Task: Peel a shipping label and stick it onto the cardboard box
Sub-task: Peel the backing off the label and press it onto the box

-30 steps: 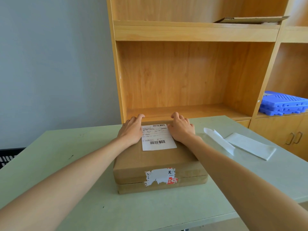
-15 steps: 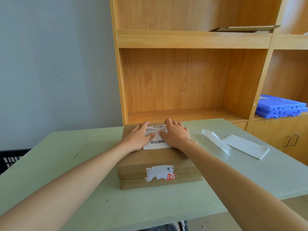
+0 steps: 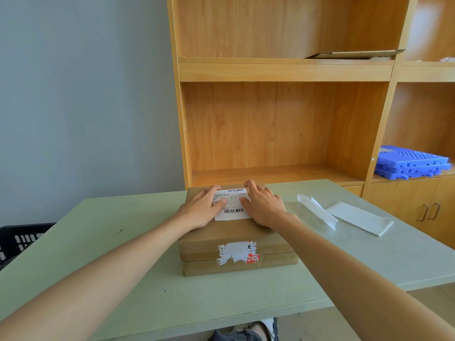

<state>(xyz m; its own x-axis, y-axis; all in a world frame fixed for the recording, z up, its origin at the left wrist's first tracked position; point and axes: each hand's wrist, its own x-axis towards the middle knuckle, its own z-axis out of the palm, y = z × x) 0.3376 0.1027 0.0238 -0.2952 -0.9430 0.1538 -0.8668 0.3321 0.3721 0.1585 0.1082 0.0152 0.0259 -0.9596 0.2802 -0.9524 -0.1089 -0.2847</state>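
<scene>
A flat brown cardboard box (image 3: pixel 231 232) lies on the pale green table (image 3: pixel 123 242). A white shipping label (image 3: pixel 232 205) with barcodes lies flat on the box's top. My left hand (image 3: pixel 202 207) presses its straight fingers on the label's left edge. On the label's right edge rests my right hand (image 3: pixel 263 205), fingers spread flat. A torn old sticker (image 3: pixel 237 252) with red print shows on the box's front side.
White backing paper strips (image 3: pixel 317 210) and a folded white sheet (image 3: pixel 359 217) lie on the table to the right. A wooden shelf unit (image 3: pixel 283 119) stands behind, with blue plastic trays (image 3: pixel 413 162) at right. A black crate (image 3: pixel 22 237) sits at the left.
Both hands have slid inward from the label's sides onto its edges. The camera has tilted up, so the box sits lower in view.
</scene>
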